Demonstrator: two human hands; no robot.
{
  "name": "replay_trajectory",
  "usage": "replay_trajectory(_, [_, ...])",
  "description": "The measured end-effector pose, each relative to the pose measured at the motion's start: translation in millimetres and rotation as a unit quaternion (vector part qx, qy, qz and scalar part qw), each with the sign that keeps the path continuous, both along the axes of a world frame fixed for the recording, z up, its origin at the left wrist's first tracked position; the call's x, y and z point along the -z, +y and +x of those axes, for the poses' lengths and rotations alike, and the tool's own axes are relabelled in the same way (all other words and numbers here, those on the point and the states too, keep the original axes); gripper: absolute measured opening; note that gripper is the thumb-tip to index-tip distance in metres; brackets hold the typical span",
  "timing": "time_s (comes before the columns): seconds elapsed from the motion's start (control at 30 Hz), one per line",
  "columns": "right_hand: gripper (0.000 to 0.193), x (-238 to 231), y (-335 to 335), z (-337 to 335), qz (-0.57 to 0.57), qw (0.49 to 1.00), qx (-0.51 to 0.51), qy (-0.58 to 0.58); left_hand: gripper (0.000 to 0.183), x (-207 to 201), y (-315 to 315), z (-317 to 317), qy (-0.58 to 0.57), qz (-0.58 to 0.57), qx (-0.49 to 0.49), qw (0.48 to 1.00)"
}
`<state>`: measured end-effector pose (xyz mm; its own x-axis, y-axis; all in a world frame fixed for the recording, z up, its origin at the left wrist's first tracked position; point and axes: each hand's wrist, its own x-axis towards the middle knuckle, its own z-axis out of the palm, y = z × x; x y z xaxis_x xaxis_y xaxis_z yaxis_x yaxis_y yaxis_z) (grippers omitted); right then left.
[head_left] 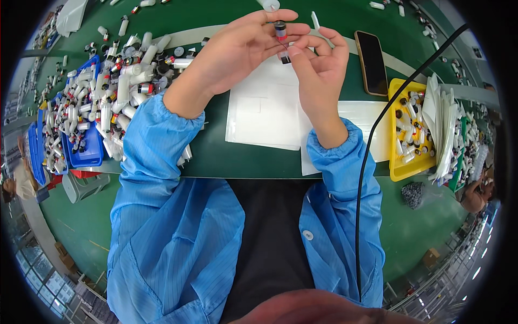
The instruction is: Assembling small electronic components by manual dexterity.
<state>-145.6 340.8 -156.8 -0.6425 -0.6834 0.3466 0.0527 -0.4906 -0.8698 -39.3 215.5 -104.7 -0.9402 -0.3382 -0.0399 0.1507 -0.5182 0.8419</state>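
Note:
Both hands are raised over the far part of the green table, fingers close together. My left hand [240, 51] is closed on a small cylinder with a black top and a red band [280, 31]. A white tube [268, 4] shows at its upper fingertips; whether it is held there I cannot tell. With bent fingers, my right hand [322, 67] pinches a small part near the cylinder's lower end, mostly hidden by the thumb. A flat white strip [315, 20] sticks up beside its fingers. Below the fingertips, a small black piece [285, 58] shows.
White sheets [259, 116] lie under my hands. At left, white tubes [123, 89] with red and black ends pile over a blue tray [89, 154]. A phone [371, 63] and a yellow basket [395, 156] of small parts are at right. A black cable [369, 146] crosses my right sleeve.

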Motion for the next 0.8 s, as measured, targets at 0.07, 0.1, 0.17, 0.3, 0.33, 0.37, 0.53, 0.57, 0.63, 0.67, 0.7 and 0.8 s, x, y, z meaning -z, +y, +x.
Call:
replay_trajectory(0.07, [0.059,-2.9,1.7,-2.0,-0.01,1.0,0.005,-0.008,0.043,5.2,-5.8,-0.2,0.011,-0.066,-0.017,0.998])
replay_trajectory(0.1, [0.059,-3.2,2.0,-4.6,-0.017,1.0,0.003,-0.001,0.041,6.5,-9.0,-1.7,0.017,-0.098,-0.026,0.995])
replay_trajectory(0.17, [0.06,-2.4,4.1,-4.7,-0.017,1.0,0.001,0.013,0.035,9.1,-11.2,-4.5,-0.001,-0.088,-0.039,0.995])
replay_trajectory(0.3, [0.062,-1.1,3.6,-3.5,-0.011,0.999,0.001,0.049,0.044,6.2,-10.0,-4.9,-0.014,-0.074,-0.068,0.995])
replay_trajectory(0.33, [0.062,-0.6,2.9,-3.1,-0.012,0.998,0.002,0.059,0.043,4.7,-9.2,-4.6,-0.012,-0.074,-0.068,0.995])
replay_trajectory(0.37, [0.059,2.1,2.0,-4.5,-0.02,0.996,0.017,0.086,0.042,3.3,-8.0,-4.1,-0.01,-0.075,-0.068,0.995])
replay_trajectory(0.53, [0.035,1.7,0.0,-18.2,-0.054,0.982,0.104,0.148,0.04,11.2,-8.4,-4.7,0.015,-0.103,-0.065,0.992])
replay_trajectory(0.57, [0.03,-3.0,1.9,-19.0,-0.049,0.991,0.077,0.1,0.04,8.8,-6.5,-4.0,0.006,-0.11,-0.067,0.992])
replay_trajectory(0.63, [0.02,-12.0,8.3,-18.4,-0.039,0.999,0.024,0.005,0.039,9.9,-5.7,-4.0,-0.006,-0.123,-0.063,0.99])
replay_trajectory(0.67, [0.019,-11.5,9.5,-19.4,-0.038,0.999,0.006,-0.006,0.039,12.9,-7.6,-4.1,-0.009,-0.131,-0.057,0.99])
replay_trajectory(0.7, [0.017,-10.4,9.8,-20.8,-0.036,0.999,-0.012,-0.016,0.038,15.7,-8.6,-4.4,-0.013,-0.138,-0.052,0.989])
replay_trajectory(0.8, [0.015,-9.2,9.5,-27.5,-0.032,0.997,-0.057,-0.036,0.038,19.4,-9.4,-5.1,-0.003,-0.126,-0.046,0.991])
